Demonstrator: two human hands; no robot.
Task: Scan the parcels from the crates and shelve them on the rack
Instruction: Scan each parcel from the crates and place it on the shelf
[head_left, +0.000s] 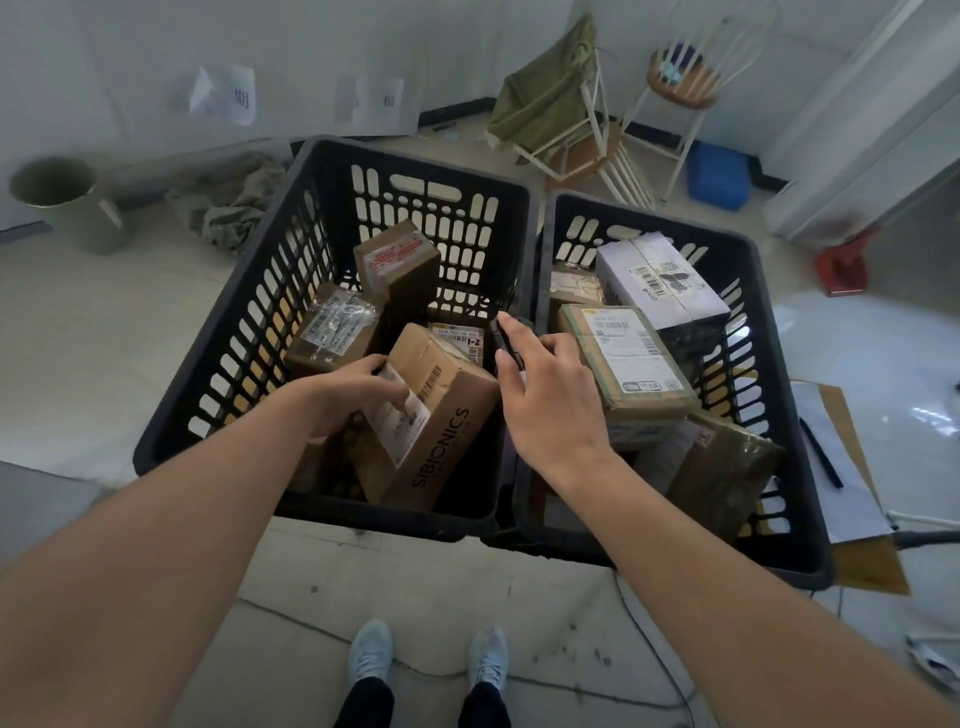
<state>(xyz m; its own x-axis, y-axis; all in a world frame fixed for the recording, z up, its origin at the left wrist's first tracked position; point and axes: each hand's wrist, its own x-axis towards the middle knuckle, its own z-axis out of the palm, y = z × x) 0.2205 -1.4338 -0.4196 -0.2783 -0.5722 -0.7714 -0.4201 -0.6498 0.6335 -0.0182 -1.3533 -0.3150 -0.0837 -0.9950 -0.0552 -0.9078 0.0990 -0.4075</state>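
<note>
- Black plastic formed both crates: the left crate (234, 332) and the right crate (769, 374) stood touching, side by side, on a pale tiled floor (415, 582).
- The left hand (353, 395) reached into the left crate and gripped the SIBIONICS box (441, 415), fingers curled over its white label at the box's 10 o'clock corner.
- That brown cardboard box lay tilted against other parcels; a taped brown parcel (397, 265) stood at its 12 o'clock, a labelled parcel (332, 332) at its 10 o'clock.
- The right hand (550, 395) hovered over the seam between the crates, holding a dark scanner (506, 340) between thumb and fingers, just at 2 o'clock from the box.
- In the right crate, a green-taped parcel (628, 364) lay by the right hand at its 3 o'clock, with a white parcel (665, 280) beyond it.
- Two chairs (597, 130) stood at 12 o'clock from the crates; a green bin (67, 202) sat far at 10 o'clock.
</note>
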